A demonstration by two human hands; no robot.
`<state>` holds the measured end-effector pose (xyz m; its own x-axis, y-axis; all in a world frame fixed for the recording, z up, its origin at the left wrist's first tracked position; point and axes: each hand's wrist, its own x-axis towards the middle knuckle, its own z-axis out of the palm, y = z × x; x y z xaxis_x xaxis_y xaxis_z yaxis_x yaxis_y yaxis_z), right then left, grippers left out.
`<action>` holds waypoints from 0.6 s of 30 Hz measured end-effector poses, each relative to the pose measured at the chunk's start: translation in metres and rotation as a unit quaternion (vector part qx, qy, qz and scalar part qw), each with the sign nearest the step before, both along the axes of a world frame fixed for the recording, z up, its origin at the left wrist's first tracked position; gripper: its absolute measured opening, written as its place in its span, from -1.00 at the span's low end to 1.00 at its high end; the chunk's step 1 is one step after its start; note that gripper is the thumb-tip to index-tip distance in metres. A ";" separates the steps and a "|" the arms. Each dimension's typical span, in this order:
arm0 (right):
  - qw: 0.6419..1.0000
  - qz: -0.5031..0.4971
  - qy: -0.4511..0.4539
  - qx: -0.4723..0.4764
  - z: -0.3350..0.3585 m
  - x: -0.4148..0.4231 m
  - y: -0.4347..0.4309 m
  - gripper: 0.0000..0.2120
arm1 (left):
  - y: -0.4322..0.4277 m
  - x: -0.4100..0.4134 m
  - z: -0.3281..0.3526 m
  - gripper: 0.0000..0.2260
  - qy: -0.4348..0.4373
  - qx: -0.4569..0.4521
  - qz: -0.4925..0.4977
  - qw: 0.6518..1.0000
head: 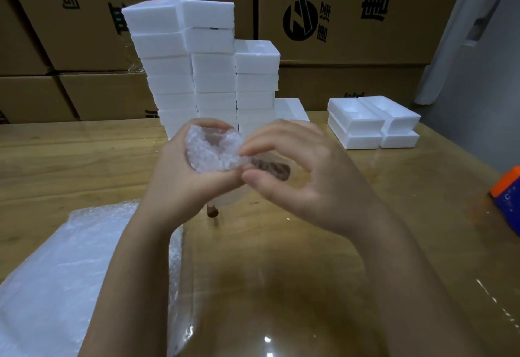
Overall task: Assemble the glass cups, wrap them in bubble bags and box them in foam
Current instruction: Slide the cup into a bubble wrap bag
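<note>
Wrapping step in hand, by the look of it: the bubble bag [209, 149] is bunched into an open-mouthed pouch, cradled in the curled fingers of the left hand [180, 179], held up off the table; right hand [292, 176] has thumb and forefinger pinched on the bag's edge, right where the left fingertips end. Something brown [271, 169] shows in the gap under the right fingers – could be a lid or cork part of a cup, too blurred to call. Faint clear shape below the left palm with a small brown piece [212, 212] at its foot is probably a glass cup [229, 197], contents of the bag not readable. Next move as I judge it – hold the mouth open with the left fingers, feed the cup in with the right, slowly, glass is slippery and the film snags. Just below the left wrist lies a stack of flat bubble bags [70, 266] on the glossy wooden table [323, 272]. Beyond the fingertips: tall stacks of closed foam boxes [197, 69]; well off past the right knuckles, open foam trays [371, 123] showing empty recesses, so boxing not yet done for this cup. Orange-and-blue object [506, 199] at the table's right edge. Back wall is printed cardboard cartons [351, 10], grey surface on the far right
</note>
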<state>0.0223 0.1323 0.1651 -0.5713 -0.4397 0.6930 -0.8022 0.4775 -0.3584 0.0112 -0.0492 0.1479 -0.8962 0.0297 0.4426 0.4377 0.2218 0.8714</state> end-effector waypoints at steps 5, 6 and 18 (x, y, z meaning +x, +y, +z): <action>0.997 -0.017 0.059 0.047 -0.009 0.000 -0.014 -0.68 | 0.000 0.000 0.000 -0.51 -0.032 -0.020 -0.024 0.999; 0.997 -0.011 0.055 0.045 -0.010 0.000 -0.016 -0.65 | 0.001 0.000 0.000 -0.51 -0.035 -0.028 -0.036 0.998; 0.990 0.038 -0.110 0.085 -0.008 0.000 -0.008 -0.45 | 0.023 0.000 -0.006 -0.61 -0.049 -0.050 -0.191 0.979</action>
